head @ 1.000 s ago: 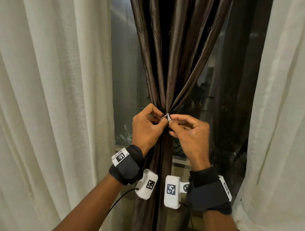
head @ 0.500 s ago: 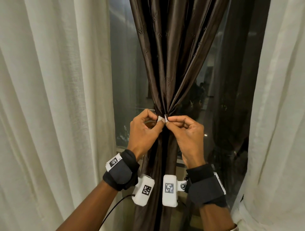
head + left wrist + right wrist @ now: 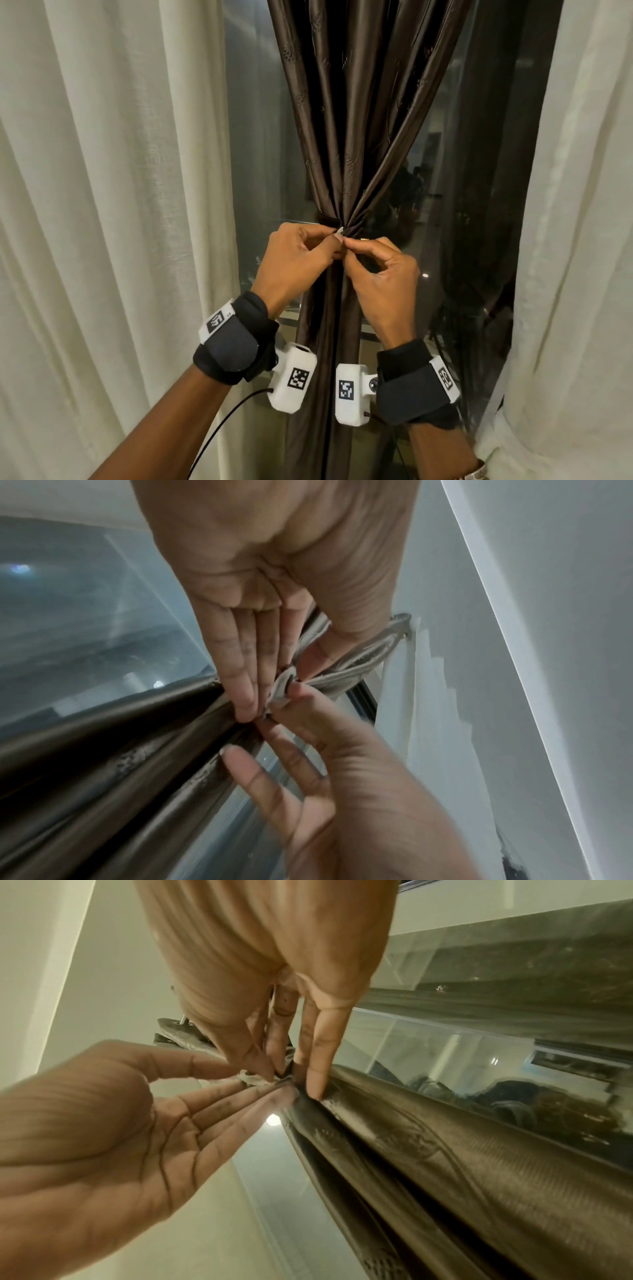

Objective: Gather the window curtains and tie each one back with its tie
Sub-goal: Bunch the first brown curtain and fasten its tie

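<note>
Left to right: cream sheer curtain, hanging loose; my left hand, pinching the pale end of the tie; brown curtain, gathered at centre; my right hand, pinching the tie's other end, fingertips meeting the left's. Since a second ago both ends have closed together at the bundle's waist, so I judge fastening nearly done. Containers: none in view.
</note>
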A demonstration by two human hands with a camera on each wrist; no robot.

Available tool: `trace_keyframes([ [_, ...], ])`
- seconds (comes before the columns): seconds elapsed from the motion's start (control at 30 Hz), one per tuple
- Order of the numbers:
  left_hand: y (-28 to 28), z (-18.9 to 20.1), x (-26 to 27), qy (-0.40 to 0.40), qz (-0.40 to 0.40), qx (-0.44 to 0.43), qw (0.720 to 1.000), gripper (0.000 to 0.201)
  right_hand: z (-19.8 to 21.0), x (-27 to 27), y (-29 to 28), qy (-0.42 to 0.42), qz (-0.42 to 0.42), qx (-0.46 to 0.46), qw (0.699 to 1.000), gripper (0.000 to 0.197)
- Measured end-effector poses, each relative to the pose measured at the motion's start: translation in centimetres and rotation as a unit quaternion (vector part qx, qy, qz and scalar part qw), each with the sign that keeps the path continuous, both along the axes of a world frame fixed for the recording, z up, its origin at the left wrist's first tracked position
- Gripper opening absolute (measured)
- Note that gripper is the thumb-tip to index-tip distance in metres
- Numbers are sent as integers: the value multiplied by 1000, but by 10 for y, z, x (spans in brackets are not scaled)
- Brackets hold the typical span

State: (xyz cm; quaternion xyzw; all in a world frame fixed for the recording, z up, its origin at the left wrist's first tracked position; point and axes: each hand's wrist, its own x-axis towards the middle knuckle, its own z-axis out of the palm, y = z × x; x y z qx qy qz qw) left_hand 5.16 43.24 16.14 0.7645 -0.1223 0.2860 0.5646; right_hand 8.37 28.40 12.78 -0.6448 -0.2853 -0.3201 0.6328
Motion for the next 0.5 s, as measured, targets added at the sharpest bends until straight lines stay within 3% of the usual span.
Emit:
trace_keyframes([
  [0.2, 4, 1, 6, -14, 8, -59, 998, 18, 8, 4, -19, 40, 103, -69, 991, 24],
  [0.27, 4, -4, 13, -42, 37, -12, 998, 14, 18, 5, -28, 84, 145, -32, 985, 27],
  [0.37, -2, -10, 12, -82, 67, 46, 993, 21, 18, 15, -36, 95, 102, 47, 989, 28],
  [0.43, -1, -19, 7, -95, 86, -3, 992, 31, 6, 25, -38, 113, 97, 55, 987, 38],
  [0.5, 7, -38, 7, -92, 123, -81, 985, 30, -12, 36, -37, 157, 114, -18, 981, 59],
])
